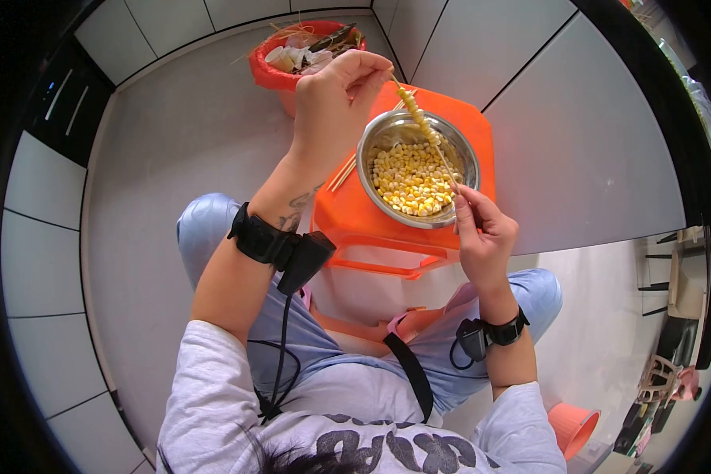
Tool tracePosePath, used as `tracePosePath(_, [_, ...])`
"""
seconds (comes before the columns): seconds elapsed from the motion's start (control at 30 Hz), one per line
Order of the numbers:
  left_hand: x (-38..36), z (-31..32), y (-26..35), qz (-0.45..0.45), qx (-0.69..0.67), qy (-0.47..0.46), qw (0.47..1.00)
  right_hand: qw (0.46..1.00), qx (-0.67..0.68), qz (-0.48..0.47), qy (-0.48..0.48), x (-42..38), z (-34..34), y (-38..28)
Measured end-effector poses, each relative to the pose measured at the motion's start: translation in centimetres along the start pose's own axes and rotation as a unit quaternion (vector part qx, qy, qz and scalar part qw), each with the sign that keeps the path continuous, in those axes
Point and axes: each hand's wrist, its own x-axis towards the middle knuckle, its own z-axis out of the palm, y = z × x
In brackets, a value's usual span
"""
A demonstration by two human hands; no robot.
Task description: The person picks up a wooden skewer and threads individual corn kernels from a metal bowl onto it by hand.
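A thin wooden skewer threaded with several corn kernels slants over a steel bowl. My left hand pinches the skewer's upper end, past the threaded kernels. At the bare lower end, my right hand holds the stick between thumb and fingers, by the bowl's right rim. Loose yellow corn kernels cover the bowl's bottom. The bowl stands on an orange plastic stool. More bare skewers lie on the stool, partly hidden by the bowl and my left forearm.
Behind my left hand is a bin with a red liner, full of scraps. White cabinets rise close on the right and along the left. My knees flank the stool. A pink bucket stands at lower right.
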Motion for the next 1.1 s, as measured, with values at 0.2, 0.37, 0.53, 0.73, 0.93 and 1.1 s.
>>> tracePosePath(0.2, [0.1, -0.4, 0.1, 0.035, 0.016, -0.039, 0.998, 1.000, 0.007, -0.004, 0.003, 0.0, 0.1, 0.0])
tracePosePath(0.37, [-0.3, -0.4, 0.9, 0.022, 0.011, -0.082, 0.996, 1.000, 0.009, 0.003, 0.006, 0.0, 0.1, 0.3])
tracePosePath(0.53, [-0.5, -0.1, 0.5, 0.050, -0.015, -0.112, 0.992, 1.000, 0.009, 0.009, 0.019, 0.2, 0.0, 0.8])
tracePosePath(0.73, [-1.5, 1.2, 1.0, -0.017, -0.091, -0.074, 0.993, 0.999, 0.014, 0.001, 0.049, 0.8, -0.3, 0.8])
tracePosePath(0.93, [-2.8, 0.9, 0.1, 0.049, 0.108, -0.372, 0.921, 0.998, 0.001, 0.021, 0.061, 1.2, -0.7, 0.5])
tracePosePath(1.1, [-4.1, 2.3, -0.4, 0.022, 0.152, -0.396, 0.905, 0.998, 0.012, 0.029, 0.053, 1.1, -0.6, 0.2])
